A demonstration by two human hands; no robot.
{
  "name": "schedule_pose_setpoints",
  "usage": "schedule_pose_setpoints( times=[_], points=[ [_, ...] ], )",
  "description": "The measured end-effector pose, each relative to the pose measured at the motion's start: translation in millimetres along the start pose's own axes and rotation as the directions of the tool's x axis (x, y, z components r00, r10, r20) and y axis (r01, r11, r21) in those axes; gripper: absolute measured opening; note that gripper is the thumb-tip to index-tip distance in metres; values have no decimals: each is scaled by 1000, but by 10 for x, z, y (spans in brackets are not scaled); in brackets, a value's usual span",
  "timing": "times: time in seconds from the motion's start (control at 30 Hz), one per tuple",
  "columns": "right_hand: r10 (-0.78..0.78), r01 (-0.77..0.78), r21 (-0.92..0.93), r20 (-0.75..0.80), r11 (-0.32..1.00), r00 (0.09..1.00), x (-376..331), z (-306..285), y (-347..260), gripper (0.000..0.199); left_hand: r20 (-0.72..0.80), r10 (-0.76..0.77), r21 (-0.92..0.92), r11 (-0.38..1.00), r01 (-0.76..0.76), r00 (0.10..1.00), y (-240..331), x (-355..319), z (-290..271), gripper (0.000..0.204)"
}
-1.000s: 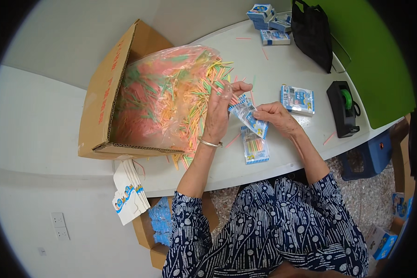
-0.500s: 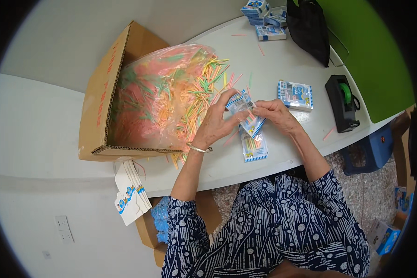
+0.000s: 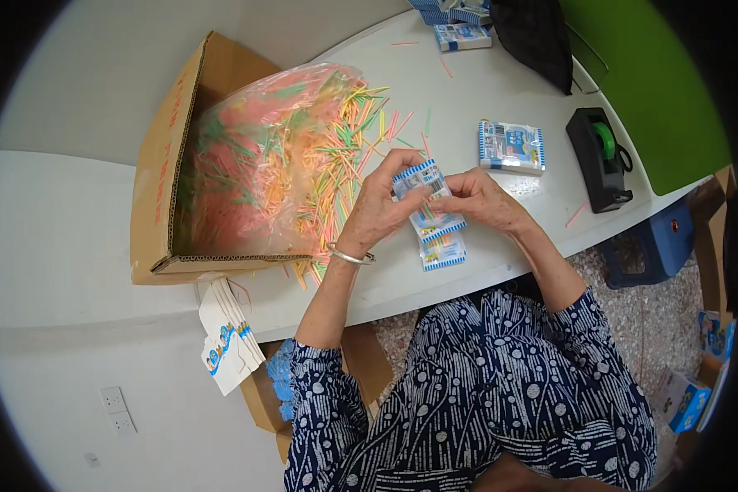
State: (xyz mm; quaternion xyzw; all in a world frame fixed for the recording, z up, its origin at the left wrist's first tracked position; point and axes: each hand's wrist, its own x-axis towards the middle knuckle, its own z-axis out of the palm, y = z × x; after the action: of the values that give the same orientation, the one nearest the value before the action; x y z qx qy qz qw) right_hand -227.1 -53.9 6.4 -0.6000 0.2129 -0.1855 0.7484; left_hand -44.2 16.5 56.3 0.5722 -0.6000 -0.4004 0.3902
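Note:
Both hands hold one small clear packet [image 3: 418, 174] with blue-and-white striped ends. My left hand [image 3: 375, 207] grips its left side, thumb across the front. On the right side, the fingers of my right hand [image 3: 485, 203] pinch it near the middle. Thin coloured sticks show inside, partly covered by my fingers. Just below, a similar packet [image 3: 444, 252] with pastel sticks lies on the white table [image 3: 369, 297], its upper part hidden behind the held one. Loose pink, yellow and green sticks [image 3: 348, 152] spill beside my left hand.
A cardboard box [image 3: 152, 193] lies on its side at left, with a clear bag [image 3: 246, 156] of sticks. Beyond my right hand are a packet stack [image 3: 511, 149], a black tape dispenser [image 3: 596, 168] and a black bag [image 3: 533, 41]. White folded cartons [image 3: 234, 361] hang at the table edge.
The held packet has turned more upright and faces me more squarely. My right fingers have shifted lower on it. The whole view has moved slightly, so the table things sit higher and further left.

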Motion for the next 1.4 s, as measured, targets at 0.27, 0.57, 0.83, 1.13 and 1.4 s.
schedule_pose_setpoints(
  times=[0.27,0.57,0.83,1.13,1.4],
  points=[
    [16,-14,-106,17,994,1000,-90,-43,62,25,108,-74,-95,992,85,991,125,-12,22,31],
    [-52,23,-276,-99,961,994,-269,-74,-105,25,154,-32,-17,999,35,987,-45,-33,20,27],
    [-567,-228,-885,-439,405,697,-262,-885,76,39,35,159,531,833,-153,987,-375,-202,-3,31],
    [-468,-189,-879,-402,437,787,-189,-1052,85,29,82,235,868,460,-185,969,-504,-395,132,15],
    [-537,-117,-895,-358,431,764,-99,-1146,165,25,162,381,899,323,-296,910,-599,228,-169,16]
  ],
)
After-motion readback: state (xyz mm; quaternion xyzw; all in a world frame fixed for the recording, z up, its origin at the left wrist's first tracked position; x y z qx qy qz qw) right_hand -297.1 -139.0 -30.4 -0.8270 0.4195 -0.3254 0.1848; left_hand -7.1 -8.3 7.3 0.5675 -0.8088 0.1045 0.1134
